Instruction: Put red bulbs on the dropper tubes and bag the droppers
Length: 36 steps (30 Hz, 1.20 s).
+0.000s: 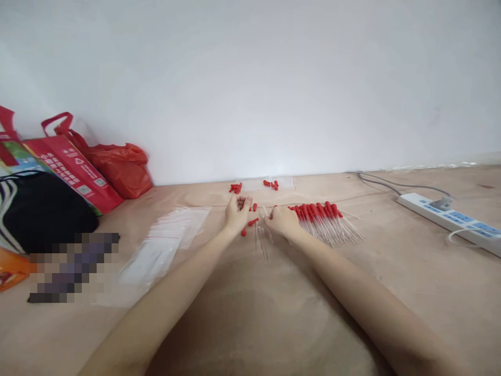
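My left hand (236, 212) is closed above the table, its thumb and fingers curled together; whatever it pinches is too small to tell. Just beside it lie several loose red rubber bulbs (253, 222). My right hand (283, 221) is closed in a pinch at the upper ends of some thin clear tubes (259, 241), apparently gripping one. To its right, a row of droppers (319, 211) with red bulbs and slender clear stems lies side by side, partly behind the hand. Near the wall, more red bulbs (236, 188) rest on the left and around a clear plastic bag (287, 183).
Clear zip bags (162, 243) are fanned out left of my forearm. A blurred dark object (74, 269), a black bag (45, 211) and red shopping bags (78, 169) stand far left. At right, a white power strip (450, 216) has cables plugged in.
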Tool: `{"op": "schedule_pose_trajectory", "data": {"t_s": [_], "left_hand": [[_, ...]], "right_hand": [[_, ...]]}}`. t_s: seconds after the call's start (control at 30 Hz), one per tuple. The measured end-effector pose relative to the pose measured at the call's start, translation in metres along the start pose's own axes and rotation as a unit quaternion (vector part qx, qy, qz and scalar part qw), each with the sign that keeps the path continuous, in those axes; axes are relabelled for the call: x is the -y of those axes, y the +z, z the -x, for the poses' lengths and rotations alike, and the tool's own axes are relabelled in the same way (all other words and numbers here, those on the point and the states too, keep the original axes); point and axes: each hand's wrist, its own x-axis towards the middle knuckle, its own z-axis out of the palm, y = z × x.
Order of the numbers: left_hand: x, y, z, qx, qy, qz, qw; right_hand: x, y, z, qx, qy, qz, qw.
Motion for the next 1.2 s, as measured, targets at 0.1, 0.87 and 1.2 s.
{"op": "schedule_pose_trajectory", "data": {"t_s": [0.1, 0.87, 1.2], "left_hand": [[0.01, -0.021, 0.049, 0.032, 0.005, 0.06, 0.998], [0.022, -0.036, 0.1, 0.209, 0.118, 0.145, 0.96], [0.017, -0.042, 0.099, 0.172, 0.26, -0.032, 0.95]], "right_hand": [[-0.018, -0.003, 0.018, -0.024, -0.062, -0.03, 0.997], [-0.058, 0.024, 0.093, -0.133, -0.352, -0.107, 0.92], [-0.061, 0.027, 0.091, -0.186, -0.402, -0.084, 0.893]]}}
